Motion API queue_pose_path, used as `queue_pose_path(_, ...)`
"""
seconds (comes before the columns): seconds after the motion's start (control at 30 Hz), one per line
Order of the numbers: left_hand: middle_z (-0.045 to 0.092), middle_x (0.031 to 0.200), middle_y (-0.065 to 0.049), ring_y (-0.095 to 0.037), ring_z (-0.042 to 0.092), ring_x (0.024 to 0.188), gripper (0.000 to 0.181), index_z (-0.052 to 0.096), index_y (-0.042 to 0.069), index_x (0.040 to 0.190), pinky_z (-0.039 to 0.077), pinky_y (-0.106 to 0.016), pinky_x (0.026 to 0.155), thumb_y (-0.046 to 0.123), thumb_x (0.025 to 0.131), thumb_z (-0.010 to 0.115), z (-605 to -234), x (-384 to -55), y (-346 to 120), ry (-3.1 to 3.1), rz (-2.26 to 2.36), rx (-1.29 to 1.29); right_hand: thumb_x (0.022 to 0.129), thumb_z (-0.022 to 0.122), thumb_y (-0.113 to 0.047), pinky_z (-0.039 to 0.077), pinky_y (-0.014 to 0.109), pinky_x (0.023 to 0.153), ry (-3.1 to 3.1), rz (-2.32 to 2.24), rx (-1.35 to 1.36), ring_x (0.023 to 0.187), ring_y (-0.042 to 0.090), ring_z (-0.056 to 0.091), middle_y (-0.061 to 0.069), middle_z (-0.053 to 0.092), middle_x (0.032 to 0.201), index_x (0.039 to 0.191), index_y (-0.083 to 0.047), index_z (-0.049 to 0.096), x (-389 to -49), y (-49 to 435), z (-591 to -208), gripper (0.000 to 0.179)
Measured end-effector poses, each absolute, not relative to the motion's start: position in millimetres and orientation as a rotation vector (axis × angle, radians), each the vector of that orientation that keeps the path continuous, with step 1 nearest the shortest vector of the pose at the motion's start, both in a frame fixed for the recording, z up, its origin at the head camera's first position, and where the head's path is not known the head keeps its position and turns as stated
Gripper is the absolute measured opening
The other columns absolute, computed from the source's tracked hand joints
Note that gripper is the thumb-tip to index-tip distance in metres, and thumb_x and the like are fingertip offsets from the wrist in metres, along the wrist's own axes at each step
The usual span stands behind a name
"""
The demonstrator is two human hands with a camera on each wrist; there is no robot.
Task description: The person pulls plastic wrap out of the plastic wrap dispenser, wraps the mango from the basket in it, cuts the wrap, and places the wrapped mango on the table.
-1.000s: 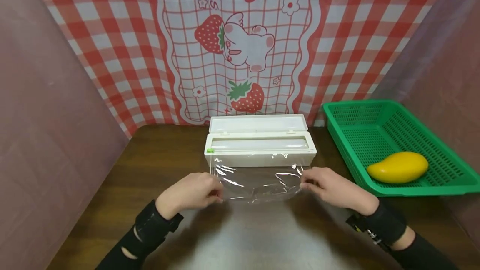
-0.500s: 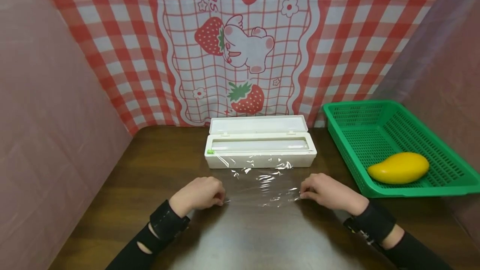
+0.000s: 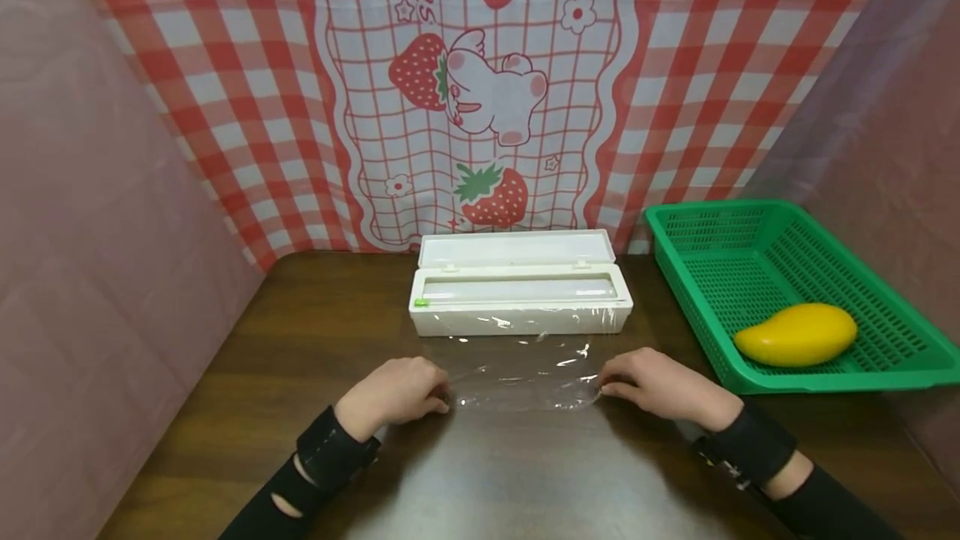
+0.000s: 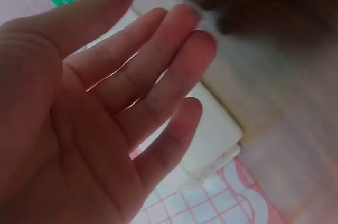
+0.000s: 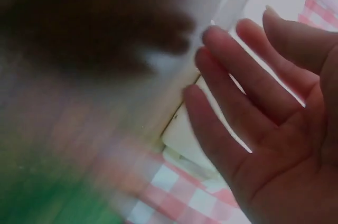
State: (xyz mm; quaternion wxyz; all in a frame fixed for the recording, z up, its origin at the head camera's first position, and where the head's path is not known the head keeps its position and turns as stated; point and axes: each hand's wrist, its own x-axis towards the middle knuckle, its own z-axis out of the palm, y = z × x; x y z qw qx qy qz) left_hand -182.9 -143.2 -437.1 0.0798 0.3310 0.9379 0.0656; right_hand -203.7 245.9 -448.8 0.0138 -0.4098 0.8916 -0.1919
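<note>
In the head view a sheet of clear cling film point(image 3: 525, 377) stretches toward me from the front of a white cling film dispenser point(image 3: 521, 319). My left hand point(image 3: 393, 394) pinches the film's near left corner, its thumb below the bent fingers. At the near right corner my right hand point(image 3: 660, 386) grips the film in much the same way. The left wrist view has the palm and fingers point(image 4: 169, 71) in front of the white box. Fingers point(image 5: 248, 71) of the right hand likewise overlap the box in the right wrist view, where the film is blurred.
The dispenser's lid point(image 3: 517, 249) is raised at the back, with the roll point(image 3: 517, 290) visible inside. A green plastic basket point(image 3: 693, 307) holding a yellow mango point(image 3: 798, 336) stands to the right. A red-checked strawberry cloth point(image 3: 480, 90) hangs behind the dark wooden table point(image 3: 330, 298).
Both hands have moved slightly toward me and lower, drawing the film a little farther from the dispenser. The film has dropped closer to the table. In the last half second the hands hardly move.
</note>
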Motion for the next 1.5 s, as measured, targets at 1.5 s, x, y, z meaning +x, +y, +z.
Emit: queue_pose_path(1.5, 0.053, 0.075, 0.018, -0.003, 0.048, 0.061, 0.015, 0.062, 0.024, 0.09, 0.041, -0.023, 0.056, 0.038, 0.089, 0.057, -423.1, -182.9, -148.5, 2.786, 0.373, 1.053, 0.076, 0.069, -0.039, 0.047, 0.04, 0.074, 2.738, -0.218, -0.649, 0.097, 0.032, 0.056, 0.013, 0.06, 0.108, 0.118, -0.002, 0.055, -272.2, 410.5, -326.7, 0.058)
